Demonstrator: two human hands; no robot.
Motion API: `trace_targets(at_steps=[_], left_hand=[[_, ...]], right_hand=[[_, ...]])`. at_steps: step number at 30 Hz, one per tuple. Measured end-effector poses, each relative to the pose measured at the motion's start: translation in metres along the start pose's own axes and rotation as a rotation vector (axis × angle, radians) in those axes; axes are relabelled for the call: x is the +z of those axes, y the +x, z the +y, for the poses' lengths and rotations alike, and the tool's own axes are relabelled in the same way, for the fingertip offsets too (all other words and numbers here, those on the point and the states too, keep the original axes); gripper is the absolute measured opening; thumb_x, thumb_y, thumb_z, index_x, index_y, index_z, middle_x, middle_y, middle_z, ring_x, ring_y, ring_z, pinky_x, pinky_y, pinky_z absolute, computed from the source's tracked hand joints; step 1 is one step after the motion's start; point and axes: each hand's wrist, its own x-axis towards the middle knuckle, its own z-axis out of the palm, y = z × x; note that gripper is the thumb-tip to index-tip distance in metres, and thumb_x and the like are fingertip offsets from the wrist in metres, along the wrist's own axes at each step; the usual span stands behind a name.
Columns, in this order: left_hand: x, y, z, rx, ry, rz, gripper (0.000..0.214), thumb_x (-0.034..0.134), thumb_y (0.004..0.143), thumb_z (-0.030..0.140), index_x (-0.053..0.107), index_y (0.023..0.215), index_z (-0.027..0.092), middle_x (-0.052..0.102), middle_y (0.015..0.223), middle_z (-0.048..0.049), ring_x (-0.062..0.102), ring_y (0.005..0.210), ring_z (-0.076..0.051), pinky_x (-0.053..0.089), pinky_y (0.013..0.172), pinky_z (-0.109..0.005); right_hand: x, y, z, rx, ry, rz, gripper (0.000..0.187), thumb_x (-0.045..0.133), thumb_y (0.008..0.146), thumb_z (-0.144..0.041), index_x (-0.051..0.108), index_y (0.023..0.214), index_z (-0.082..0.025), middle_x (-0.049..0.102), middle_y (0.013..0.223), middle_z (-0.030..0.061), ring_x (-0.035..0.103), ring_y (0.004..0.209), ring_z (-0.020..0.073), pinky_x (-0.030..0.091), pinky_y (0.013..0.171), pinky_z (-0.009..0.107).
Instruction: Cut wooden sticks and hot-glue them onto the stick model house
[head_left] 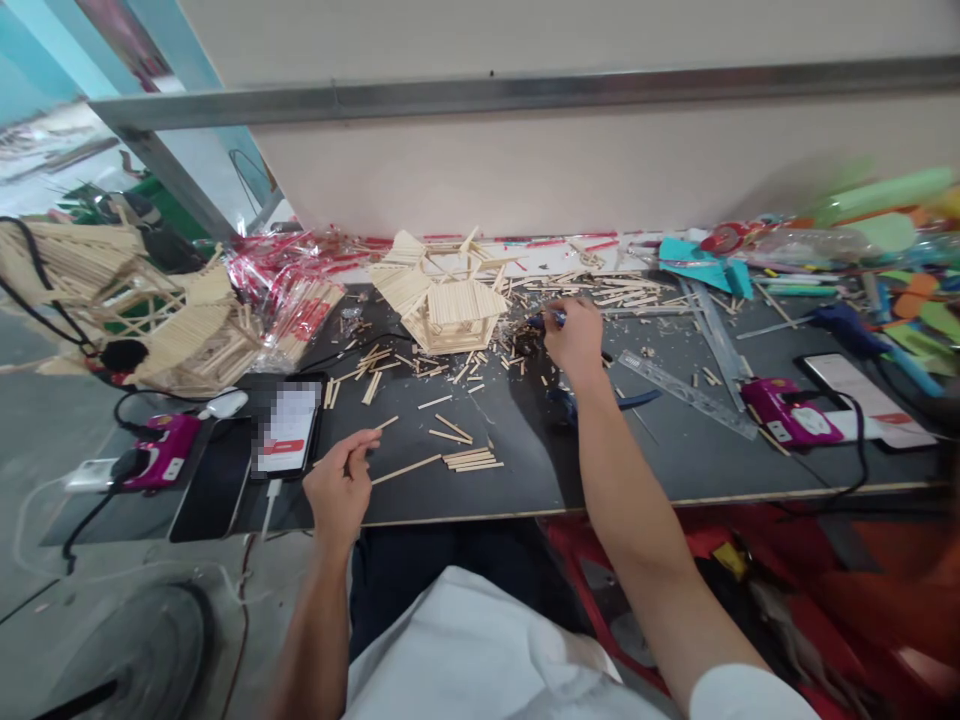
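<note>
A thin wooden stick (388, 423) is pinched between the fingertips of the left hand (341, 480), above the near part of the black worktop (420, 505); so slim a piece could twist or snap if squeezed or bent. Taking that stick as the dial's centre, a longer loose stick (409, 468) lies at five o'clock and a row of short sticks (472, 460) between three and four, where a dropping wrist or sleeve might scatter them. At one o'clock stands a stick-built pavilion model (457, 310), its roof panels jutting outward; a careless sweep by the right hand (576, 335), just beyond at two, could knock one loose. That hand's fingers curl at a dark blue tool (553, 319); whether they grip it, I cannot tell. Scattered offcuts (379, 360) at twelve could cover a needed piece. At nine, a smartphone (292, 430) trails a white charging cable (271, 505), which the left arm could snag, dragging it.
</note>
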Motion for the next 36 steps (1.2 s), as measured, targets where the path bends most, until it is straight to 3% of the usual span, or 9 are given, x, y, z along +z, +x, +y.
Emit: trace_targets(at_steps=[6, 11, 13, 16, 19, 24, 27, 31, 36], left_hand=[[-0.002, -0.006, 0.001, -0.121, -0.094, 0.096, 0.014, 0.069, 0.088, 0.032, 0.074, 0.09, 0.02, 0.078, 0.082, -0.0013, 0.068, 0.06, -0.012, 0.053, 0.064, -0.023], [-0.001, -0.006, -0.001, -0.243, -0.319, 0.1, 0.024, 0.061, 0.093, 0.042, 0.052, 0.09, 0.02, 0.072, 0.072, -0.0002, 0.064, 0.054, -0.013, 0.05, 0.053, -0.023], [-0.003, -0.005, 0.0, -0.225, -0.336, 0.074, 0.024, 0.049, 0.099, 0.043, 0.045, 0.088, 0.022, 0.071, 0.072, 0.0009, 0.06, 0.051, -0.011, 0.047, 0.052, -0.022], [-0.007, -0.003, 0.002, -0.175, -0.194, 0.014, 0.036, 0.037, 0.103, 0.041, 0.052, 0.078, 0.02, 0.068, 0.067, 0.0006, 0.055, 0.05, -0.01, 0.044, 0.055, -0.022], [-0.01, -0.002, 0.003, -0.119, -0.077, -0.068, 0.043, 0.042, 0.101, 0.041, 0.061, 0.069, 0.019, 0.067, 0.064, -0.001, 0.061, 0.058, -0.012, 0.046, 0.063, -0.022], [-0.007, 0.0, -0.002, -0.049, -0.072, -0.148, 0.026, 0.055, 0.095, 0.038, 0.073, 0.089, 0.02, 0.076, 0.086, -0.0033, 0.07, 0.078, -0.016, 0.051, 0.073, -0.025], [-0.005, 0.0, -0.003, 0.043, -0.008, -0.144, 0.022, 0.056, 0.095, 0.034, 0.074, 0.097, 0.021, 0.076, 0.099, -0.005, 0.07, 0.091, -0.018, 0.052, 0.083, -0.028], [-0.003, 0.001, 0.001, 0.144, 0.038, -0.169, 0.02, 0.057, 0.096, 0.031, 0.072, 0.1, 0.019, 0.074, 0.096, -0.0065, 0.066, 0.083, -0.017, 0.052, 0.075, -0.028], [-0.003, -0.002, 0.01, 0.251, 0.043, -0.29, 0.017, 0.058, 0.096, 0.029, 0.072, 0.097, 0.019, 0.073, 0.103, -0.0069, 0.065, 0.101, -0.021, 0.049, 0.097, -0.035]], right_hand=[[0.005, 0.001, -0.002, -0.058, 0.053, -0.015, 0.022, 0.054, 0.084, -0.016, 0.072, 0.098, -0.012, 0.069, 0.103, 0.016, 0.065, 0.093, 0.0279, 0.05, 0.091, 0.042], [0.008, 0.0, -0.007, -0.102, 0.061, -0.034, 0.02, 0.055, 0.084, -0.014, 0.073, 0.093, -0.013, 0.072, 0.097, 0.0142, 0.066, 0.091, 0.0271, 0.051, 0.089, 0.04], [0.008, -0.001, -0.008, -0.115, 0.052, -0.048, 0.019, 0.056, 0.084, -0.014, 0.073, 0.091, -0.014, 0.073, 0.093, 0.0137, 0.066, 0.092, 0.0278, 0.05, 0.089, 0.04], [0.009, -0.001, -0.009, -0.131, 0.04, -0.076, 0.018, 0.056, 0.085, -0.015, 0.074, 0.089, -0.013, 0.073, 0.091, 0.0138, 0.066, 0.09, 0.0276, 0.049, 0.088, 0.039], [0.008, -0.001, -0.01, -0.142, 0.028, -0.107, 0.02, 0.055, 0.084, -0.014, 0.074, 0.09, -0.014, 0.073, 0.092, 0.0132, 0.066, 0.089, 0.0268, 0.049, 0.087, 0.038], [0.006, -0.002, -0.012, -0.144, 0.007, -0.146, 0.024, 0.052, 0.084, -0.015, 0.074, 0.092, -0.014, 0.073, 0.092, 0.0125, 0.065, 0.089, 0.0257, 0.049, 0.087, 0.037], [0.005, -0.003, -0.012, -0.143, -0.004, -0.165, 0.024, 0.052, 0.085, -0.017, 0.074, 0.093, -0.015, 0.073, 0.093, 0.0121, 0.064, 0.088, 0.0253, 0.049, 0.086, 0.037], [0.005, -0.003, -0.012, -0.147, -0.015, -0.185, 0.024, 0.053, 0.085, -0.019, 0.075, 0.093, -0.016, 0.073, 0.093, 0.0114, 0.065, 0.086, 0.0255, 0.049, 0.086, 0.037], [0.005, -0.004, -0.013, -0.152, -0.022, -0.203, 0.024, 0.054, 0.086, -0.02, 0.076, 0.093, -0.014, 0.073, 0.092, 0.0127, 0.066, 0.088, 0.0275, 0.049, 0.086, 0.039]])
